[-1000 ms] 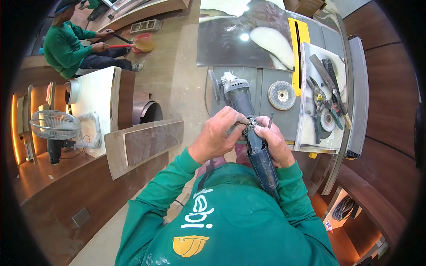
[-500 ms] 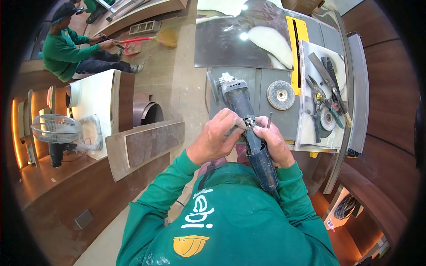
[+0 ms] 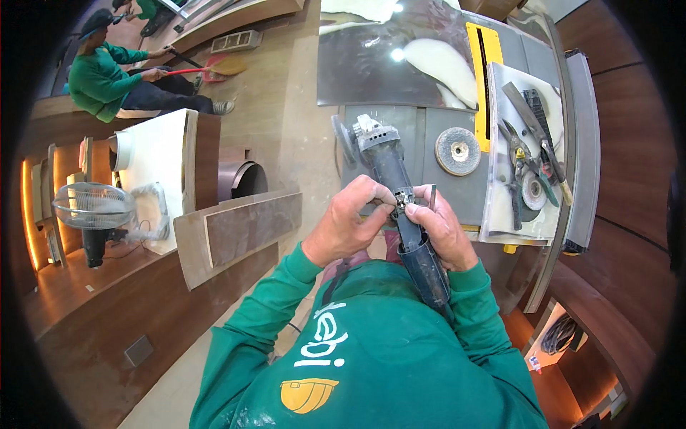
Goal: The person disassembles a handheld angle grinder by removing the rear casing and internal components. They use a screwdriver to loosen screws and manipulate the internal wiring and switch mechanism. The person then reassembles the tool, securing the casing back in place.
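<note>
An angle grinder (image 3: 386, 159) lies with its head and disc on the grey table and its rear end against my body. Its dark rear cover (image 3: 423, 275) is slid back, baring inner metal parts at the middle. Thumb and fingertips of my left hand (image 3: 346, 223) pinch at this gap; whatever is between them is too small to name. My right hand (image 3: 444, 232) grips the grinder from the other side, its thumb on the bared parts. A thin dark rod (image 3: 433, 194) sticks up from the right fingers.
Right of the grinder lies a loose grinding disc (image 3: 457, 151). Snips (image 3: 516, 151) and other tools rest on a white-topped panel farther right. A glossy dark sheet (image 3: 393, 64) covers the table's far part. At the far left, a seated person (image 3: 107, 79) holds a broom; a fan (image 3: 93, 214) stands nearer.
My hands stay at the grinder's gap with only slight finger shifts. The view has moved a little. The person at far left has drawn the broom to the left.
</note>
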The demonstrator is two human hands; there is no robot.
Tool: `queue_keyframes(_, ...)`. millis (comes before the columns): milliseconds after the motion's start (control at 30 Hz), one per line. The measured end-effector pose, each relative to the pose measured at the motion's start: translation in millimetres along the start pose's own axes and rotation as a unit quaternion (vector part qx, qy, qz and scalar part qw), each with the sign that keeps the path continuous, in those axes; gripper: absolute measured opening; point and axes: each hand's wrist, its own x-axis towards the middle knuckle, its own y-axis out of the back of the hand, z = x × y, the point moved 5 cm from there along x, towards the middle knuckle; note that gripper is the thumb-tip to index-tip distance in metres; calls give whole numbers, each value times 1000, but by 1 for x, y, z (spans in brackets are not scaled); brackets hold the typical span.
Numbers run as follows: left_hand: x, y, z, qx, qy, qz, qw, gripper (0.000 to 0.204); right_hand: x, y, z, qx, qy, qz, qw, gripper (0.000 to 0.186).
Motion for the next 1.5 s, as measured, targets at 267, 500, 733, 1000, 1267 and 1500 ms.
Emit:
queue_keyframes(267,-2,5,-3,-32,34,-16,999,11,1,-2,-5,-32,12,1,999,46)
queue_keyframes(500,-11,14,2,-7,64,-30,998,15,0,-10,-5,-91,66,-10,994,47)
queue_keyframes(733,-17,11,-8,-7,52,-25,998,14,0,-3,-4,-128,73,-7,989,50)
queue_keyframes(1000,-13,14,3,34,26,-48,998,14,0,-3,-3,-133,55,2,990,53)
queue_keyframes(1267,-22,12,0,7,66,-19,998,16,0,-9,1,-150,76,13,986,52)
queue_keyframes(1500,-38,11,-18,-85,98,22,991,15,-3,-18,-16,-192,66,28,979,52)
